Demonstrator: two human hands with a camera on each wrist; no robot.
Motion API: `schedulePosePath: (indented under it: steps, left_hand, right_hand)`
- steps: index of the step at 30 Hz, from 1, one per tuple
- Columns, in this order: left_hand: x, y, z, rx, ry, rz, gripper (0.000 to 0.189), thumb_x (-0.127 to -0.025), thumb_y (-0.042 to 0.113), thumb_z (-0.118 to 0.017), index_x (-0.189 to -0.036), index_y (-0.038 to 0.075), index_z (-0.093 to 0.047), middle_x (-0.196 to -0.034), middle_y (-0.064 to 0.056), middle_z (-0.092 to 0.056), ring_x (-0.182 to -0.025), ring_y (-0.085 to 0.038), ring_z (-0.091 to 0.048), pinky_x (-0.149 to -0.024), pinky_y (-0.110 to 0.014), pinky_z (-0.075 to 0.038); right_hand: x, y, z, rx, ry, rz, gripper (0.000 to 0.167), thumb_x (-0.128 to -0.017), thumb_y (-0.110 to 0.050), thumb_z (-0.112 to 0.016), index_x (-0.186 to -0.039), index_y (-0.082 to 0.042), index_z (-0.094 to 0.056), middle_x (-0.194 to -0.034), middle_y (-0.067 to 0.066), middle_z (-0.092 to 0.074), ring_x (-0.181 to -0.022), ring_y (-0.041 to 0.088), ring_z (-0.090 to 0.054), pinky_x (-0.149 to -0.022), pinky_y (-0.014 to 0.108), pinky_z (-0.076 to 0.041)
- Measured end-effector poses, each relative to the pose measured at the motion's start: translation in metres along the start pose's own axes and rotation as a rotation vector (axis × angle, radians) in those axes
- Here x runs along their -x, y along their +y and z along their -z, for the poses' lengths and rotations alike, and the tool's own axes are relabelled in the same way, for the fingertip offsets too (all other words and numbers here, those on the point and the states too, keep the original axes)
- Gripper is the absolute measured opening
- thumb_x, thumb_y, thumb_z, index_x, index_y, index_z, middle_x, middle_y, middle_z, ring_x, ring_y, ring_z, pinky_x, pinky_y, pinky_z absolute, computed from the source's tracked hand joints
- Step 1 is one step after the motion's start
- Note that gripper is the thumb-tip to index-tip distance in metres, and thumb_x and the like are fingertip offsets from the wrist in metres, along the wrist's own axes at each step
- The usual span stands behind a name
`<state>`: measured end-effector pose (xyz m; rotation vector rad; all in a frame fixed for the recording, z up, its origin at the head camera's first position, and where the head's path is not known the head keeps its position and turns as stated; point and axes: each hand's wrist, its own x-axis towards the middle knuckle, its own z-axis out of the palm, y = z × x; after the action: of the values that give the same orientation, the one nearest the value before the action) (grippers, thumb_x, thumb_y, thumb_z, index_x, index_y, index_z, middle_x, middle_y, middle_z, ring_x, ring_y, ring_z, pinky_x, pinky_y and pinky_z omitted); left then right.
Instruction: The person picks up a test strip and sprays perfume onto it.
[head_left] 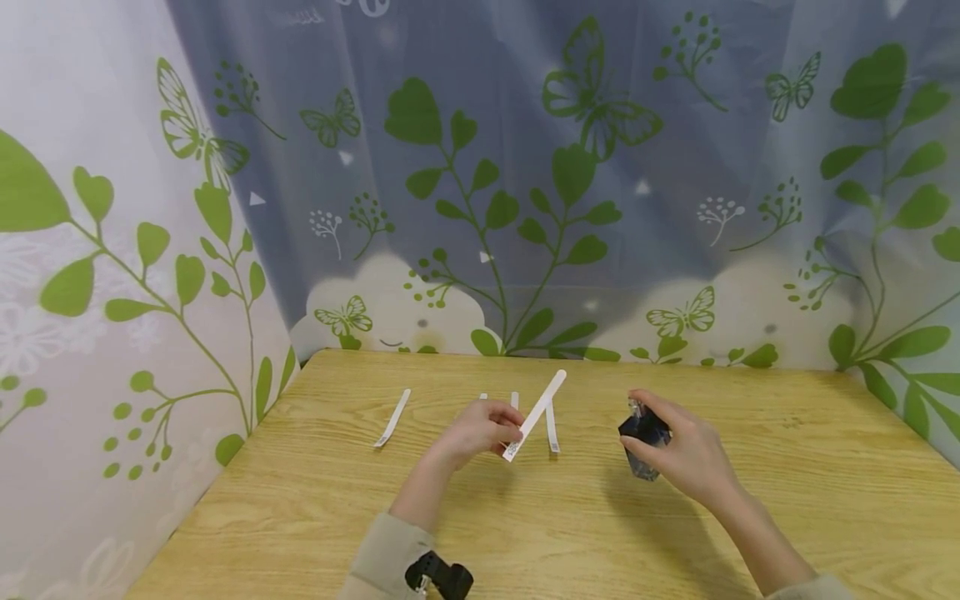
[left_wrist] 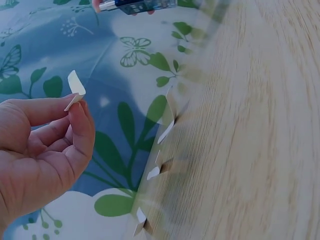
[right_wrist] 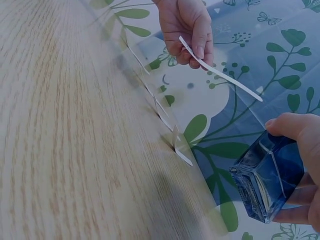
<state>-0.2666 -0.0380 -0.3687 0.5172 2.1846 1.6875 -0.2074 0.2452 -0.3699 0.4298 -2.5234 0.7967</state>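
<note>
My left hand [head_left: 480,435] pinches a white perfume test strip [head_left: 542,407] near its printed lower end, the strip slanting up to the right above the table. In the left wrist view, thumb and finger meet on the strip [left_wrist: 76,84]. On the right, my right hand [head_left: 693,454] grips a dark blue glass perfume bottle [head_left: 647,435]. Its index finger lies on the spray top [head_left: 634,407], and the thumb is on the near side. The right wrist view shows the bottle [right_wrist: 267,175] tilted, a gap apart from the held strip [right_wrist: 230,79].
Several more white strips lie on the wooden table [head_left: 300,517]: one at left [head_left: 393,418], one behind the held strip [head_left: 553,429], others partly hidden by the left hand. A patterned curtain [head_left: 480,208] borders the table's back and left. A black strap [head_left: 441,575] circles the left wrist.
</note>
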Motion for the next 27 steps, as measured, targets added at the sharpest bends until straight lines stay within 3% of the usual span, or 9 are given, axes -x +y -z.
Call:
schedulePosePath:
  steps: [6, 14, 20, 24, 27]
  left_hand:
    - [0.003, -0.004, 0.009, 0.043, 0.030, 0.007, 0.024, -0.086, -0.001, -0.059, -0.108, -0.010, -0.057, -0.086, -0.008, -0.057, -0.071, -0.013, -0.054, -0.065, -0.029, -0.051]
    - [0.005, -0.013, 0.020, 0.092, 0.089, 0.041, 0.025, -0.086, -0.002, -0.059, -0.109, -0.010, -0.056, -0.089, -0.009, -0.058, -0.072, -0.014, -0.054, -0.068, -0.031, -0.050]
    - [0.008, -0.017, 0.030, 0.101, 0.133, 0.037, 0.025, -0.085, -0.003, -0.059, -0.108, -0.012, -0.056, -0.083, -0.007, -0.058, -0.067, -0.013, -0.051, -0.061, -0.026, -0.047]
    - [0.010, -0.020, 0.039, 0.101, 0.158, 0.045, 0.026, -0.085, -0.003, -0.058, -0.110, -0.012, -0.055, -0.083, -0.007, -0.058, -0.066, -0.013, -0.051, -0.064, -0.030, -0.050]
    - [0.012, -0.022, 0.046, 0.102, 0.181, 0.058, 0.027, -0.085, -0.003, -0.057, -0.111, -0.014, -0.054, -0.084, -0.008, -0.057, -0.067, -0.013, -0.052, -0.065, -0.030, -0.050]
  right_hand:
    - [0.001, 0.000, 0.000, -0.012, -0.011, -0.014, 0.057, -0.080, -0.028, -0.073, -0.130, -0.010, -0.053, -0.122, 0.017, -0.057, -0.098, 0.035, -0.059, -0.059, 0.035, -0.051]
    - [0.001, 0.001, 0.000, -0.026, -0.027, -0.041, 0.058, -0.080, -0.030, -0.073, -0.131, -0.011, -0.052, -0.123, 0.017, -0.056, -0.097, 0.034, -0.060, -0.057, 0.031, -0.050]
    - [0.001, 0.002, -0.001, -0.034, -0.036, -0.058, 0.058, -0.081, -0.030, -0.072, -0.131, -0.012, -0.051, -0.123, 0.019, -0.056, -0.084, 0.027, -0.062, -0.049, 0.026, -0.043]
    - [0.000, 0.002, -0.001, -0.045, -0.043, -0.067, 0.058, -0.081, -0.030, -0.072, -0.132, -0.012, -0.051, -0.124, 0.019, -0.055, -0.073, 0.018, -0.059, -0.046, 0.026, -0.039]
    - [0.000, 0.002, -0.001, -0.065, -0.047, -0.071, 0.058, -0.082, -0.030, -0.071, -0.132, -0.012, -0.050, -0.125, 0.019, -0.054, -0.075, 0.021, -0.060, -0.048, 0.026, -0.044]
